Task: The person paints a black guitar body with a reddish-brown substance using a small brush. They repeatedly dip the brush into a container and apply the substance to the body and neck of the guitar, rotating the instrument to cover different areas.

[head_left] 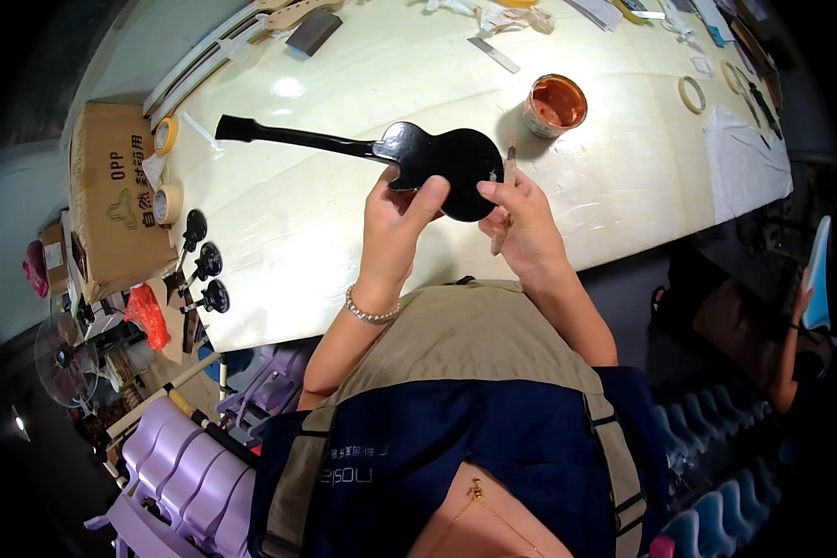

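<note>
A necklace hung behind the left hand, which pinched a guitar; the right hand pinched guitar and brush, whose slip could have smeared it.

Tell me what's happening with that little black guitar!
A person is holding a small black guitar over the table. The left grip has its body near the neck, thumb on top. The right grip steadies the rounded end and also holds a thin, brush-like stick. An open, reddish-brown-stained tub stands just beyond.
</note>
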The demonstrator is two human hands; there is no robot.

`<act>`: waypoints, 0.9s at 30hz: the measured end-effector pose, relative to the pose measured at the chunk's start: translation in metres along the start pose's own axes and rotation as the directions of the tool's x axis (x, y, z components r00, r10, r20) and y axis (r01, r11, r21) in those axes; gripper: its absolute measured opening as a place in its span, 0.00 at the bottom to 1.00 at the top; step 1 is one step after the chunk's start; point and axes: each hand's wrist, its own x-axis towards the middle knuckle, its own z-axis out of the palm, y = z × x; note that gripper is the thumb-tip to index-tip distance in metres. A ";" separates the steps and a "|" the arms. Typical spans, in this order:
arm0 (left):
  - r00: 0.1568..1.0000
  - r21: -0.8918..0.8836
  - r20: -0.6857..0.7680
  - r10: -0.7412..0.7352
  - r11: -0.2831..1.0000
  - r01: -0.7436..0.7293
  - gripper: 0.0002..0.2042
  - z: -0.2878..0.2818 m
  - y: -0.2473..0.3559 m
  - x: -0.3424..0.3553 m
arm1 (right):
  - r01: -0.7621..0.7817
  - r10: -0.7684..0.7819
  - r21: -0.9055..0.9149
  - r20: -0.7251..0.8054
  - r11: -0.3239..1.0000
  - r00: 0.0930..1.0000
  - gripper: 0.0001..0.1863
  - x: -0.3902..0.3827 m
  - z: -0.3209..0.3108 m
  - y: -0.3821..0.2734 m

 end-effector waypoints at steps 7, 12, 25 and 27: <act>0.990 0.016 -0.095 0.108 0.994 -0.107 0.30 -0.027 0.015 0.010 | 0.031 -0.026 0.053 -0.092 0.998 0.995 0.17 -0.003 -0.014 -0.004; 0.968 0.075 -0.132 0.215 0.976 -0.206 0.18 -0.029 0.025 0.014 | 0.000 0.003 0.042 -0.075 0.999 0.997 0.19 -0.006 -0.018 -0.002; 0.949 0.025 0.058 0.309 0.950 -0.311 0.09 -0.027 0.027 0.001 | 0.444 -0.460 -0.274 0.005 0.853 0.888 0.37 -0.011 -0.029 0.012; 0.948 0.014 0.059 0.312 0.950 -0.313 0.09 -0.027 0.026 -0.001 | 0.442 -0.469 -0.293 -0.024 0.848 0.883 0.37 -0.012 -0.029 0.013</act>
